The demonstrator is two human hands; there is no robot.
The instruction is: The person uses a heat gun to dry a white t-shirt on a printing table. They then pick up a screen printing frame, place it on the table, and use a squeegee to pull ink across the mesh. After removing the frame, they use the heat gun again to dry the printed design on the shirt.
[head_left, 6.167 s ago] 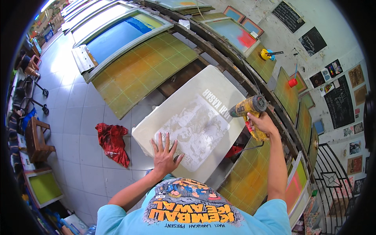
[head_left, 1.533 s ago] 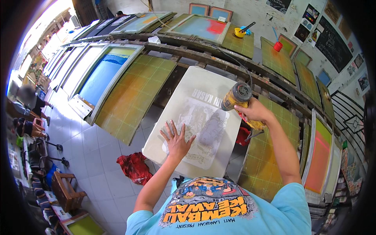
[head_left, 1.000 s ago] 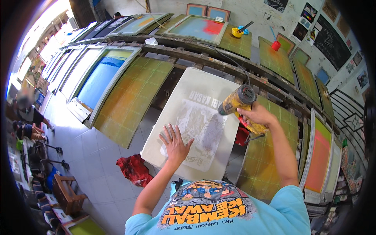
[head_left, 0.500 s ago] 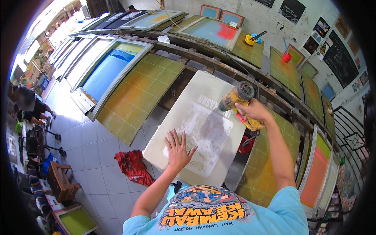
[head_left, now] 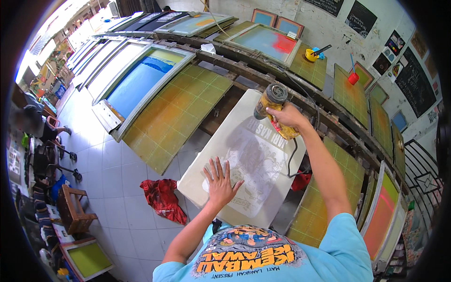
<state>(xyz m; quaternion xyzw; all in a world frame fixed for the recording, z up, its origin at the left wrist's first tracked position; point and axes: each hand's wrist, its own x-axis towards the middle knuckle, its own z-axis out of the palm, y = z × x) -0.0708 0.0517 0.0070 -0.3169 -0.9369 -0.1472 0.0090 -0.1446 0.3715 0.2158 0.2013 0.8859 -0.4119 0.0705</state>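
Note:
A cream-coloured board (head_left: 199, 169), seemingly covered in fabric, slants away in front of me. It carries a pale grey-white print (head_left: 258, 164), with lettering toward its far end. My left hand (head_left: 221, 187) lies flat on the near left part, fingers spread, beside the print. Above the far part, my right hand (head_left: 287, 117) is wrapped round the handle of a yellow, stained heat gun (head_left: 271, 99) with a dark round rear end. The gun is tilted, its nozzle over the board's far left edge. A dark cord (head_left: 295, 157) hangs from the handle.
Green-brown boards (head_left: 181, 108) flank the cream one on a dark frame. A blue screen (head_left: 136, 87) stands at left, a pink-and-green one (head_left: 381, 207) at right. A red cloth (head_left: 163, 199) and wooden stool (head_left: 73, 207) are on the tiled floor. Another person (head_left: 35, 122) is far left.
The heat gun in my right hand has moved away from me and left, from over the print's right side toward the board's far end. My left hand stays flat on the board.

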